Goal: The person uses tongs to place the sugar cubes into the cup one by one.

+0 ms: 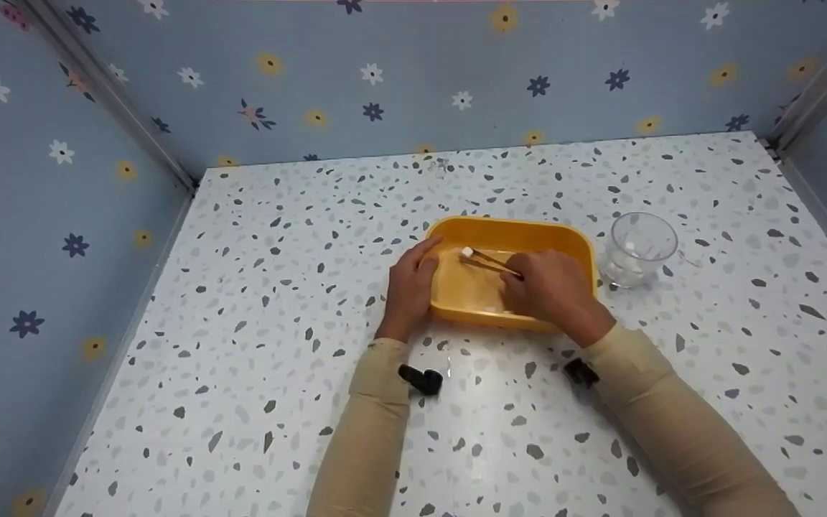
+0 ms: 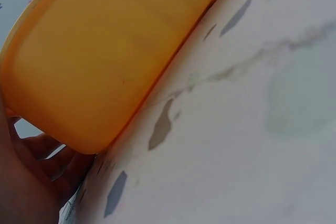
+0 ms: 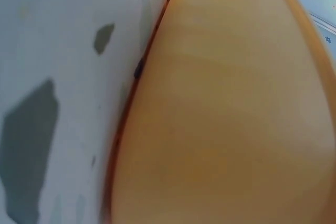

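In the head view my left hand (image 1: 410,283) grips the left end of a yellow plastic tray (image 1: 510,228), thumb at the rim; the left wrist view shows its fingers (image 2: 50,163) against the outer wall. My right hand (image 1: 553,283) reaches over the tray's right part and pinches slim dark tweezers (image 1: 494,261). At the tweezers' tip is a small white cube (image 1: 466,252), above the tray's floor. A few white pieces (image 1: 489,309) lie by the near wall inside, partly hidden. The right wrist view shows only the tray's outer wall (image 3: 220,108), not the hand.
A clear glass mug (image 1: 643,237) stands just right of the tray, its handle to the right, with something white inside. The speckled white table (image 1: 277,251) is bounded by blue flowered panels (image 1: 421,64) at the back and sides. A small clear item (image 1: 439,166) lies near the back edge.
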`<state>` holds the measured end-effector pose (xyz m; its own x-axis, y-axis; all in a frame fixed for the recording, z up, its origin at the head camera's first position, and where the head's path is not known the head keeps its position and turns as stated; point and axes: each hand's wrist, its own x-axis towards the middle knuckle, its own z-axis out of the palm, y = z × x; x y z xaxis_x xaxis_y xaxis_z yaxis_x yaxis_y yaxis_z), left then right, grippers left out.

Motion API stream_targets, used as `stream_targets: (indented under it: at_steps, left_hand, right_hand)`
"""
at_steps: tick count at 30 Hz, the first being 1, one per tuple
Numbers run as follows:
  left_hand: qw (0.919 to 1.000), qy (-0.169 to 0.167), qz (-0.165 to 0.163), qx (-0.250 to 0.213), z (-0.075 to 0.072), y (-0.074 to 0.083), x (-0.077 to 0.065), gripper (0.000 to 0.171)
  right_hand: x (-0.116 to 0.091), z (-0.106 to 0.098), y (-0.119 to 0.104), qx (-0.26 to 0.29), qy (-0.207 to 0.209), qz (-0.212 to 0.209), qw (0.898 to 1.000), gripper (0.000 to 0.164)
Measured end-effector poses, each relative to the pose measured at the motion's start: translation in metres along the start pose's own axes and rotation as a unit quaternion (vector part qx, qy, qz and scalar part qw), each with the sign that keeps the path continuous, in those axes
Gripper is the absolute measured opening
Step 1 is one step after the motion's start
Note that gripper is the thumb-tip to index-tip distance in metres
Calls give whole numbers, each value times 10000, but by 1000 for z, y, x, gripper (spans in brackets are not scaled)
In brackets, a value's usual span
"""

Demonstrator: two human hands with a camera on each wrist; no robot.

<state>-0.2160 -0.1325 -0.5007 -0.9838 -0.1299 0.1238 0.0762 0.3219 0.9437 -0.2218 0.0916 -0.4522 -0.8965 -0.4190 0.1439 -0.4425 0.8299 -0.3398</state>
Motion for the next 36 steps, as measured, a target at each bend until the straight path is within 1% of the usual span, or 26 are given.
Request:
stream_targets:
  at_steps: [9,14,20,27,36]
  left_hand:
    - [10000,-26,30,-28,0,0,-1,39]
    - [10000,-10,65,3,0,-1,-1,39]
    - [10000,-8,13,67,0,0,0,40]
    - [10000,-47,-75,44,0,0,0,40]
    - [10000,-26,-16,-24,0,0,0,40]
  right_hand:
    - [0,0,-2,8,10,54,10000,19]
    - [-1,0,-2,78,82,-29,9999,20]
    - [-2,0,-1,172,243,-198,9994,20]
    - [-2,0,-3,144,281,-144,9994,17]
    - [-2,0,-4,82,422,-116,9990,17]
